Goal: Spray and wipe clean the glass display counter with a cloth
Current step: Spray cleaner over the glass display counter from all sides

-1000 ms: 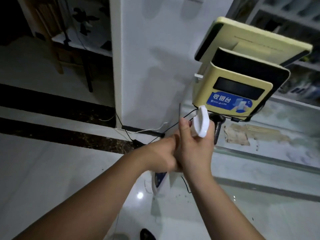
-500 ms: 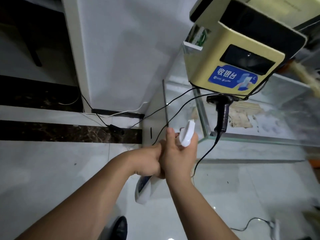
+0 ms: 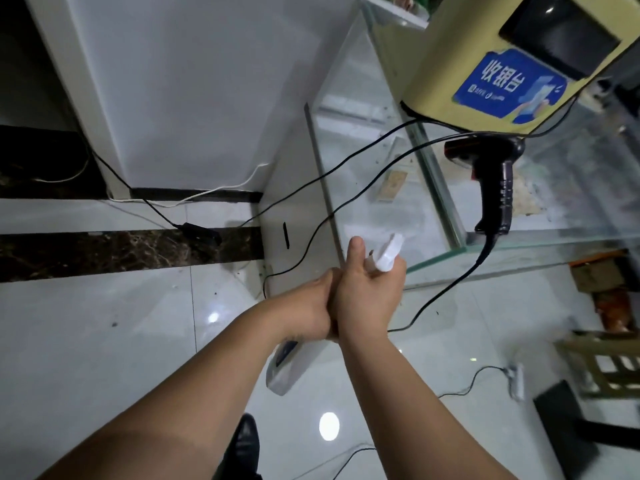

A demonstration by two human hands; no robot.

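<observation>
A white spray bottle is held in both hands in front of me. My right hand grips its trigger head, thumb pointing up, and the nozzle points toward the glass display counter. My left hand wraps the bottle's neck just beside the right hand. The bottle's base sticks out below the hands. The nozzle is a short way from the counter's near left corner. No cloth is in view.
A yellow payment terminal stands on the counter top, and a black barcode scanner hangs by its cable at the counter edge. Black cables cross the glass side. A white pillar rises at left. A power strip lies on the tiled floor.
The view has tilted down and moved closer to the counter's left corner. Both hands keep the same grip on the bottle, which now sits lower against the counter.
</observation>
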